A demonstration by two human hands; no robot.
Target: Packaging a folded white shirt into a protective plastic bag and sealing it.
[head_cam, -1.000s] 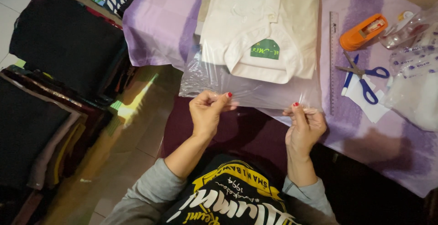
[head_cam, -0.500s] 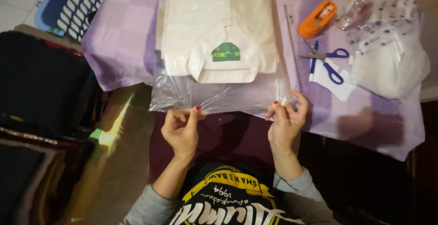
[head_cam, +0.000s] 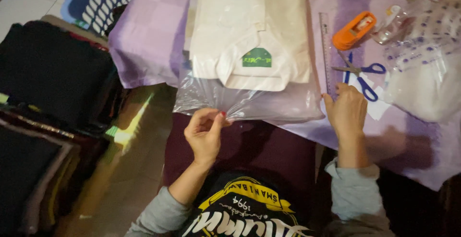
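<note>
A folded white shirt [head_cam: 249, 30] with a green collar label lies inside a clear plastic bag [head_cam: 249, 103] on a lilac tablecloth [head_cam: 144, 40]. My left hand [head_cam: 205, 133] pinches the bag's open lower edge between thumb and fingers near its left side. My right hand [head_cam: 346, 112] rests on the table at the bag's right corner, fingers curled, beside the lower end of a ruler [head_cam: 326, 49]. Whether it grips the plastic is unclear.
Blue-handled scissors [head_cam: 362, 73] on a white paper, an orange tape dispenser [head_cam: 354, 29] and a pile of printed plastic bags [head_cam: 425, 64] lie to the right. Dark folded clothes [head_cam: 53, 78] are stacked at left, a blue basket [head_cam: 93, 1] beyond them.
My right hand has moved right, from the bag's lower edge to its right corner by the ruler. The left hand stays pinching the edge. The camera has moved closer.
</note>
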